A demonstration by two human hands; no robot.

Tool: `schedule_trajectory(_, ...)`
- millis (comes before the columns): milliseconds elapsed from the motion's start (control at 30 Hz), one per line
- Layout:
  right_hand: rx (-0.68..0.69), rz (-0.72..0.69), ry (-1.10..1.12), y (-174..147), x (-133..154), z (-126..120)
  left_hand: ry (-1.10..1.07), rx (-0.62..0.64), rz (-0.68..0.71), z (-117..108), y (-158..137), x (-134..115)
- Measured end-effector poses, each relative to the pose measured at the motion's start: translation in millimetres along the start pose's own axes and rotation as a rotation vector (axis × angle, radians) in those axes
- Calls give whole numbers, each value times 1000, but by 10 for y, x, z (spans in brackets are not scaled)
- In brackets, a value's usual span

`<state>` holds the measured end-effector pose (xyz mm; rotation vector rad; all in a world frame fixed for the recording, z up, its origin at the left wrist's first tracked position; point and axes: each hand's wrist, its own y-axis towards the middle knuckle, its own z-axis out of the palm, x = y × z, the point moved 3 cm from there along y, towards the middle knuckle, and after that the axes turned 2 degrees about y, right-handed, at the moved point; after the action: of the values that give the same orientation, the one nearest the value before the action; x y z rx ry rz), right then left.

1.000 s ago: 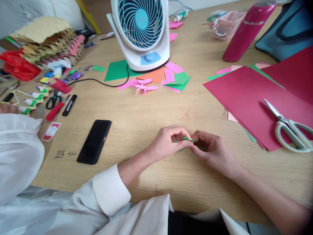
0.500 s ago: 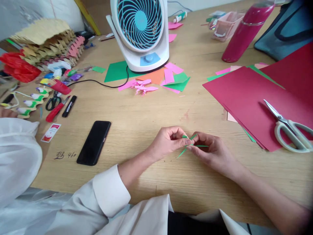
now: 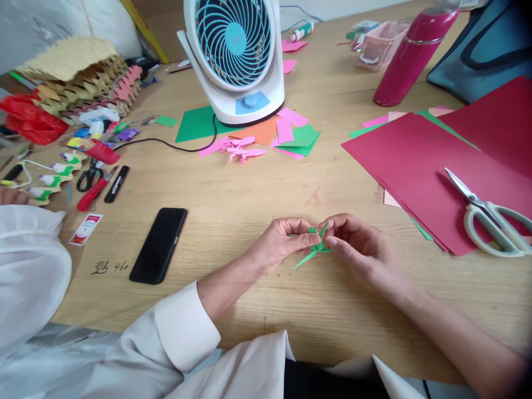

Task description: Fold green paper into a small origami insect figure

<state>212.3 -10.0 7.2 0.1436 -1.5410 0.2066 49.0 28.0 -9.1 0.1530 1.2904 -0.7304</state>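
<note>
A small folded green paper figure [image 3: 319, 247] with several thin pointed arms is held just above the table's front part. My left hand [image 3: 286, 241] pinches it from the left between thumb and fingers. From the right, my right hand [image 3: 357, 244] grips its other side, thumb and fingertips pressed close together on the paper. One long point sticks out down to the left, another upward between the hands. Fingers cover part of the folds. Beyond the hands lie folded pink paper figures [image 3: 245, 151].
Scissors [image 3: 482, 210] rest on red paper sheets [image 3: 415, 166] at right. A black phone [image 3: 158, 245] lies left of my arm. A fan [image 3: 239, 72] stands at the back, a pink bottle [image 3: 415, 55] behind the sheets. A co-worker's white sleeve [image 3: 31, 266] reaches in at left.
My right hand has shifted its grip, with the fingers less curled over the paper. More of the green figure's arms now shows, and the lower-left point has swung a little further out.
</note>
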Motion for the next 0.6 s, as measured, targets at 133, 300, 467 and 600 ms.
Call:
schedule_trajectory(133, 25, 13, -1, 2, -2, 23, 38, 13, -30, 8, -10, -12)
schedule_trajectory(300, 21, 9, 29, -1, -14, 33, 75, 23, -41, 19, -19, -13)
schedule_trajectory(467, 14, 32, 45, -8, -33, 21, 104, 16, -51, 19, -21, -15)
schedule_trajectory(600, 7, 26, 20, -7, -53, 12, 114, -13, -72, 11, -22, -8)
